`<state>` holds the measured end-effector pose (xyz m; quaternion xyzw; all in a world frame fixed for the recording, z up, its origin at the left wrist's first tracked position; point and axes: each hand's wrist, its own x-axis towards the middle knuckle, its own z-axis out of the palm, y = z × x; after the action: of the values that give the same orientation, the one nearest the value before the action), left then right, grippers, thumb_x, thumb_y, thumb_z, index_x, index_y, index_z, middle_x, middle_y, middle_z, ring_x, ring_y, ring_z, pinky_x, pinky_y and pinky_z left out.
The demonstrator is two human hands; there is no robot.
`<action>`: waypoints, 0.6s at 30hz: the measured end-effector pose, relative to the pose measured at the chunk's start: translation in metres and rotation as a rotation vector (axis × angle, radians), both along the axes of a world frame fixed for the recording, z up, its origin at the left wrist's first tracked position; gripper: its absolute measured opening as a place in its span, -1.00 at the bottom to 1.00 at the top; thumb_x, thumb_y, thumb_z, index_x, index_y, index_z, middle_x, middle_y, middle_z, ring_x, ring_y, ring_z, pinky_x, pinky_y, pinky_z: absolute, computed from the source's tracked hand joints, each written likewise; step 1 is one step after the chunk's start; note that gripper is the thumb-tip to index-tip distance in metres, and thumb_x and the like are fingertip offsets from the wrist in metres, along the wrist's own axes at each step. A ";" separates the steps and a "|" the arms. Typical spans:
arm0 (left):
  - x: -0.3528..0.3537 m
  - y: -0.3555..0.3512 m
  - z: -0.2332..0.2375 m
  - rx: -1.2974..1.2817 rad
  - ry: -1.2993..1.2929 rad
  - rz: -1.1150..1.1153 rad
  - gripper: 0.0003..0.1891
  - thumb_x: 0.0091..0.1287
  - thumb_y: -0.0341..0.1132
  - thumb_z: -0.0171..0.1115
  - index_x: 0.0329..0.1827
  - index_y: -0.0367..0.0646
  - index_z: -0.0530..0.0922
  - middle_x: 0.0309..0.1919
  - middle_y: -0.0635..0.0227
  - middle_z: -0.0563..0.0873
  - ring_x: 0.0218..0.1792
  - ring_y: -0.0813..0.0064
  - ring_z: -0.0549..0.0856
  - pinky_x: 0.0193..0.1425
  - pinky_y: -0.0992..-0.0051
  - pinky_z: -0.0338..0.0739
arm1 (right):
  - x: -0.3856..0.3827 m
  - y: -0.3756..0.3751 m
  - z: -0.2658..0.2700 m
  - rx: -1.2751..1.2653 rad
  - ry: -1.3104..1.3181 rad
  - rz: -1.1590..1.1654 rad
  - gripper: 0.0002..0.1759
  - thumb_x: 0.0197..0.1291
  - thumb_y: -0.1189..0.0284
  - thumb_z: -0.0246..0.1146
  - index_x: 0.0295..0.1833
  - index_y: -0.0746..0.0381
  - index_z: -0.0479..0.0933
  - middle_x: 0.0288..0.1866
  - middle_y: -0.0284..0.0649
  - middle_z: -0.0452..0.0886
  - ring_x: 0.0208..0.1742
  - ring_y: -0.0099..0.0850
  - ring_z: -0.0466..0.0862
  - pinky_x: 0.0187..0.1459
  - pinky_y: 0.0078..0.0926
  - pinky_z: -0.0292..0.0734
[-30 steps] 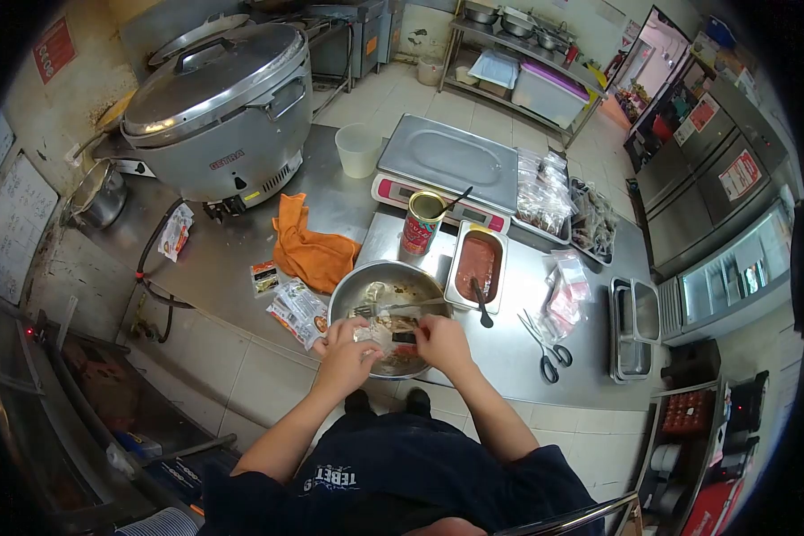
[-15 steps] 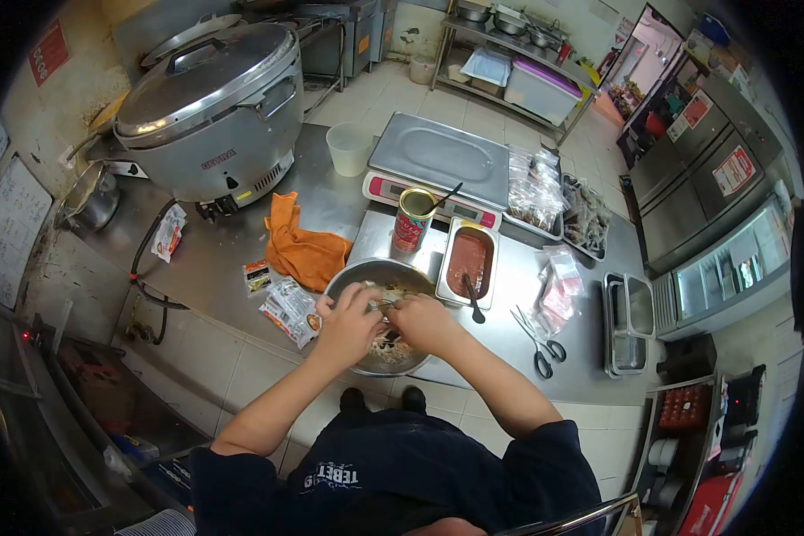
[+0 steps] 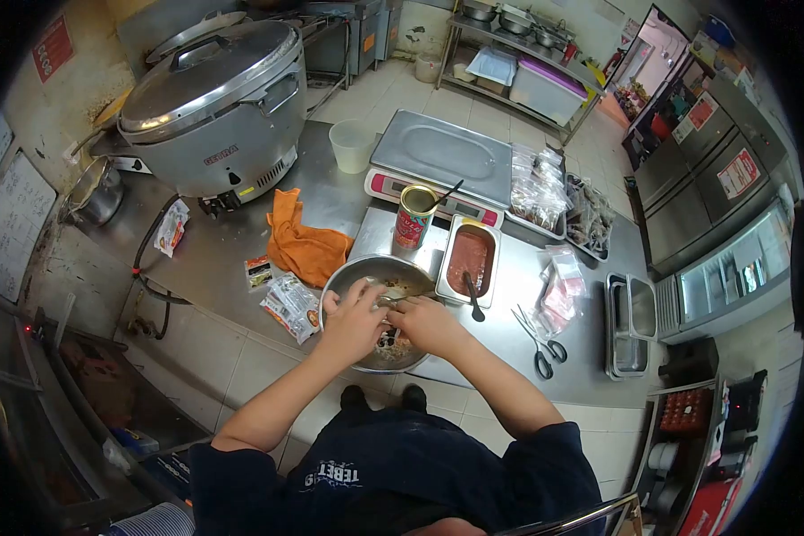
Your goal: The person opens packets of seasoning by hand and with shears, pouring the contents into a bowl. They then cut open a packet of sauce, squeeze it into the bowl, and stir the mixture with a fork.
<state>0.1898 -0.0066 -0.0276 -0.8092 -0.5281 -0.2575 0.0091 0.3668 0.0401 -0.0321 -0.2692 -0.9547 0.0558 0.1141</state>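
Note:
Both hands work over a steel mixing bowl (image 3: pixel 366 268) at the front edge of the steel table. My left hand (image 3: pixel 355 320) is at the bowl's left side, its fingers bent around something pale and thin. My right hand (image 3: pixel 425 323) meets it from the right, fingertips pinched on the same spot. What lies between them is mostly covered by the fingers. Below, a pale and dark food mixture (image 3: pixel 393 347) shows in the bowl. Just behind stand an open tin can (image 3: pixel 411 228) with a utensil handle sticking out and a metal pan of reddish sauce (image 3: pixel 471 255) with a dark-handled spoon.
Left of the bowl lie an orange cloth (image 3: pixel 304 246) and printed packets (image 3: pixel 290 305). A large rice cooker (image 3: pixel 214 116), a plastic cup (image 3: pixel 352 147) and a weighing scale (image 3: pixel 442 156) stand behind. Scissors (image 3: pixel 545 348), plastic bags (image 3: pixel 561 286) and metal containers (image 3: pixel 630 322) are to the right.
The fingers have shifted slightly over the bowl, and a bit more of the dark and pale mixture shows beneath them. The view has moved a little; the other things stay put.

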 end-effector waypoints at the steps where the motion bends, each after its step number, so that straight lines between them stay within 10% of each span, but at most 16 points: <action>1: 0.000 0.000 0.000 -0.024 0.029 -0.036 -0.83 -0.02 -0.21 0.36 -0.38 -0.01 0.66 -0.03 0.50 0.52 0.16 0.42 0.38 -0.04 0.09 0.08 | 0.001 0.000 0.000 -0.001 0.002 -0.002 -0.74 -0.12 0.46 0.25 -0.20 0.18 0.56 -0.27 -0.21 0.60 -0.15 -0.29 0.63 -0.08 -0.36 0.50; 11: 0.007 -0.002 -0.018 -0.206 -0.199 0.091 -0.94 -0.02 -0.25 0.33 -0.53 0.03 0.68 -0.16 0.59 0.58 0.07 0.49 0.42 -0.06 0.13 0.06 | -0.014 -0.018 -0.001 -0.165 0.159 -0.417 -0.86 -0.05 0.40 0.23 -0.47 0.26 0.51 -0.50 -0.08 0.60 -0.39 -0.14 0.65 -0.30 -0.24 0.56; 18: 0.016 0.010 -0.035 -0.300 -0.436 0.256 -0.90 0.00 -0.37 0.29 -0.52 -0.20 0.67 -0.25 0.34 0.67 -0.38 0.29 0.66 -0.23 0.33 0.52 | -0.014 -0.020 -0.016 -0.523 0.516 -0.532 -0.80 -0.04 0.36 0.31 -0.41 0.31 0.63 -0.45 0.00 0.63 -0.40 -0.10 0.66 -0.29 -0.27 0.56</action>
<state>0.2054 0.0039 -0.0626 -0.6540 -0.6475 -0.3410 -0.1917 0.3523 0.0203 -0.0484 -0.5024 -0.7464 0.3289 0.2869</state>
